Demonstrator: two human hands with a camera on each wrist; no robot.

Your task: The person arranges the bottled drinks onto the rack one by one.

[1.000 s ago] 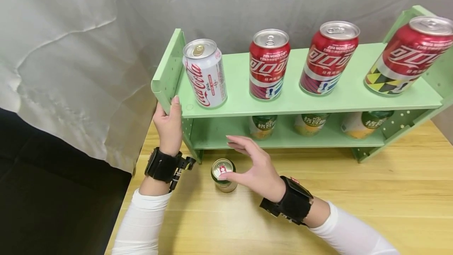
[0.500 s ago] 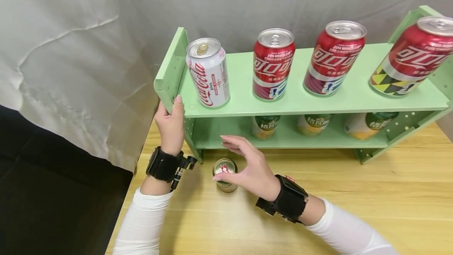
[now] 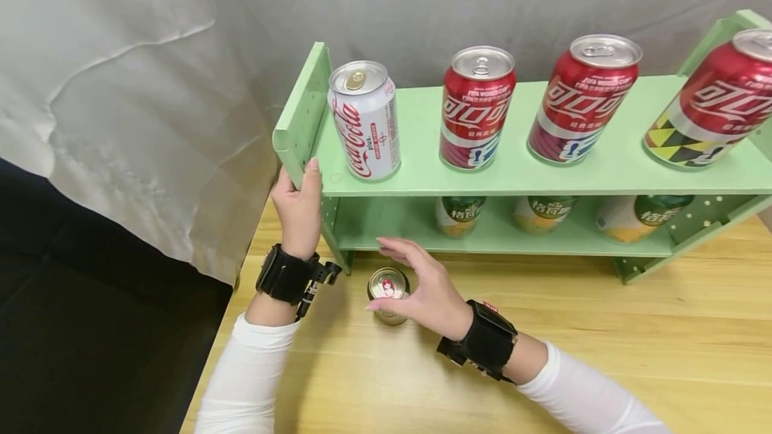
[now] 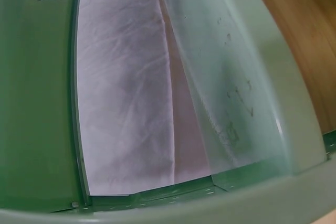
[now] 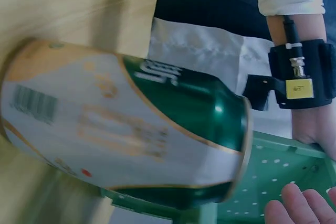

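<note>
A green, white and gold drink can [image 3: 386, 281] stands upright on the wooden table, in front of the lower shelf's left part. My right hand [image 3: 431, 293] is held in a wide C beside it, the thumb crossing the can's near side in the head view. The right wrist view shows the same can [image 5: 121, 129] large, with the fingertips [image 5: 296, 208] apart from it. With thumb on the inner side and fingers on the outer, my left hand [image 3: 298, 216] grips the left end panel [image 3: 301, 116] of a light green two-tier shelf.
On the top board [image 3: 416, 132] stand a white Coca-Cola can [image 3: 368, 129] and several red cola cans [image 3: 476, 116]. Below are several green-topped cans [image 3: 461, 216] on the lower board [image 3: 386, 233]. Grey cloth [image 3: 151, 119] hangs behind and left of the table [image 3: 482, 394].
The shelf and cans have drifted right in the head view. My right thumb has shifted slightly left across the table can. My left hand keeps its grip on the panel.
</note>
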